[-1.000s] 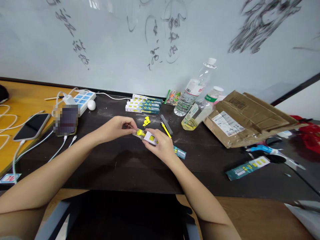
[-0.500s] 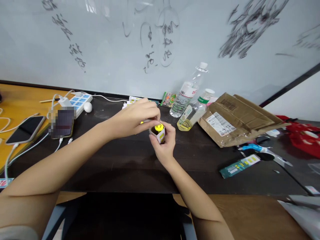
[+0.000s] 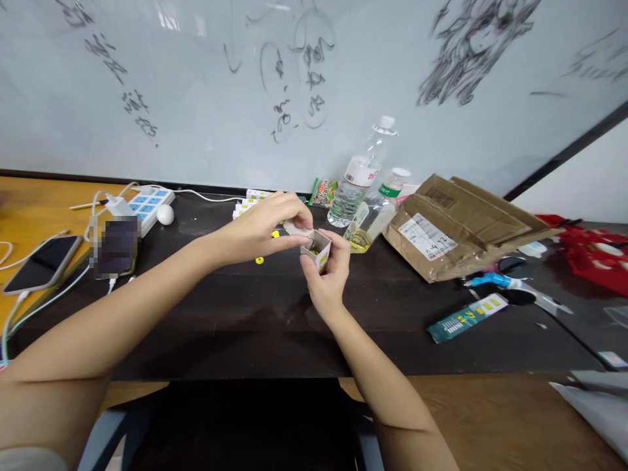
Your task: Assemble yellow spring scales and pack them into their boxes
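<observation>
My right hand (image 3: 330, 275) is wrapped round a small white and yellow cardboard box (image 3: 322, 251), which stands with its open top facing me. My left hand (image 3: 277, 226) bends over that opening, with thumb and fingers at a pale top flap (image 3: 296, 228). Something yellow shows low inside the box, mostly hidden by the walls. Under and beside the left hand, a yellow ring-like piece (image 3: 260, 260) and another yellow piece (image 3: 275, 234) lie on the dark table. Behind that hand are several white and yellow boxes (image 3: 241, 208), partly covered.
A water bottle (image 3: 356, 186), a tea bottle (image 3: 375, 212) and a snack packet (image 3: 324, 191) stand at the back. To the right lie a cardboard parcel (image 3: 456, 226), a green box (image 3: 466, 317) and scissors-like handles (image 3: 495, 281). Phones (image 3: 44, 261) and a power strip (image 3: 150, 203) are at left.
The yellow round piece that showed at the box's top now sits lower and is mostly hidden. A yellow ring on the table has come into view. The whole view has shifted slightly.
</observation>
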